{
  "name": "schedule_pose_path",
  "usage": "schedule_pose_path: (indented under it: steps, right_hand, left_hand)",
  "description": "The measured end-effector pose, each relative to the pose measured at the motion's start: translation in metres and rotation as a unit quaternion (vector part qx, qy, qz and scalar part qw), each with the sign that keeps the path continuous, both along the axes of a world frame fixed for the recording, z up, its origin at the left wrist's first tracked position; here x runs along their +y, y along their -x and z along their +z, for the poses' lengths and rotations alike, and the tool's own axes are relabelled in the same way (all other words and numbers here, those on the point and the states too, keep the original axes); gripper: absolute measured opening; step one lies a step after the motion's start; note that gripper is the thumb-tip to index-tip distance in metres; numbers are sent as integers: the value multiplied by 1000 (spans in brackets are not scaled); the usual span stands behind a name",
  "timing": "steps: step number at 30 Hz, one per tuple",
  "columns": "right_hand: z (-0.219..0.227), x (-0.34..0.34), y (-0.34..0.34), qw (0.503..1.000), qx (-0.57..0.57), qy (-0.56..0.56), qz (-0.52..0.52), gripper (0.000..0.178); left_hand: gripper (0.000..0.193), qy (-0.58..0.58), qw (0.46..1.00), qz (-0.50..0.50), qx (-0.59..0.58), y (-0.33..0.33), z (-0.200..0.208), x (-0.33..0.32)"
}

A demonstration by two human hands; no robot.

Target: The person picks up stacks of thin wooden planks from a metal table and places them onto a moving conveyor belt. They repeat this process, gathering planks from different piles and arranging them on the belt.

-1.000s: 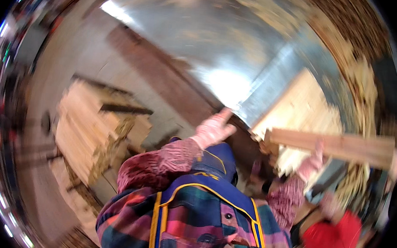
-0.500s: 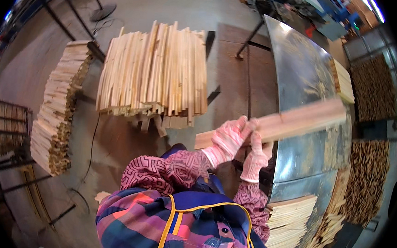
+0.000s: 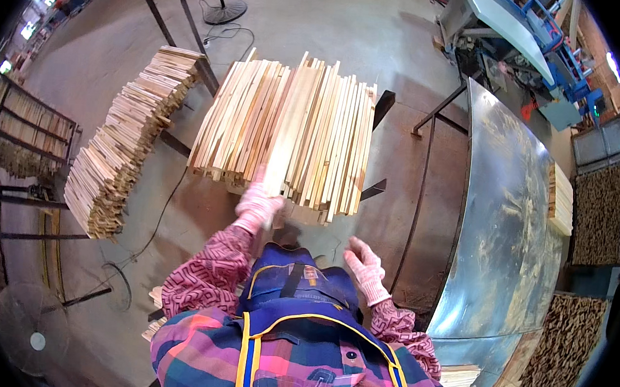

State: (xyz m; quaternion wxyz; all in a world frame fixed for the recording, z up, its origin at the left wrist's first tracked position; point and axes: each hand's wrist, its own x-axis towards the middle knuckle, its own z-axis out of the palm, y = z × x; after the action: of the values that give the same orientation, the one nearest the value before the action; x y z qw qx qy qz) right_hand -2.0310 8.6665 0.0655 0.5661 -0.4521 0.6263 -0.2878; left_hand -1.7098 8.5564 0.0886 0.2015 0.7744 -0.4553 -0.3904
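Observation:
My left hand (image 3: 257,206), in a pinkish-white work glove, grips the near end of a pale wooden board (image 3: 291,127). That board lies lengthwise on top of a stack of narrow wooden strips (image 3: 342,142) in front of me, its far end pointing away. My right hand (image 3: 366,268), gloved alike, is to the right of my body and below the stack's near corner. Its fingers are apart and nothing is in them. The underside of the left grip is hidden.
To the right is a metal-topped table (image 3: 489,206) with sawdust on it and a small wood bundle (image 3: 560,200) at its far edge. Another strip stack (image 3: 130,138) stands on the left. Black rack bars (image 3: 375,189), a floor cable (image 3: 158,222) and a fan (image 3: 33,329) are nearby.
The board has moved from over the metal table, where both hands were on it, left onto the strip stack. My right hand has let go. The view has turned slightly left.

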Motion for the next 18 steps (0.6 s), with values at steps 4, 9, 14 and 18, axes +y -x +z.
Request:
schedule_pose_path:
  steps: [4,9,14,18]
  right_hand:
    - [-17,33,15,994,53,-84,-40,52]
    - [-46,41,7,969,66,-164,-176,50]
    - [-54,31,-53,965,56,-209,-151,48]
    - [-47,0,-84,960,68,-253,-103,51]
  left_hand:
    - [103,-25,999,15,-27,-78,-43,-60]
    - [97,-57,996,-3,-71,-136,-82,-168]
    - [94,-151,987,-18,60,-118,-104,-248]
    - [95,-109,990,11,85,-57,-122,-241]
